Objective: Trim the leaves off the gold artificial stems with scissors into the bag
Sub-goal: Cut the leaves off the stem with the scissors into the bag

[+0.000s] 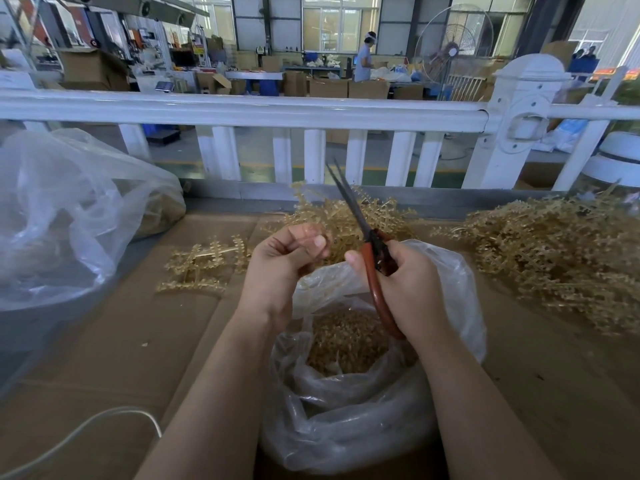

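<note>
My right hand (403, 289) grips the red-handled scissors (372, 265), whose dark blades point up and away, slightly parted at the tips. My left hand (284, 261) is curled just left of the scissors, fingers pinched together; what it pinches is too small to make out. Both hands hover above the clear plastic bag (346, 420), which holds a heap of cut gold leaves (346, 341). Behind the hands lies a bunch of gold stems (332, 213).
A large pile of gold stems (554, 258) lies on the right of the cardboard-covered table (138, 341). A few flat stems (204, 265) lie left of my hands. A big clear bag (69, 216) sits far left. A white railing (311, 109) runs behind. A white cable (86, 431) lies at front left.
</note>
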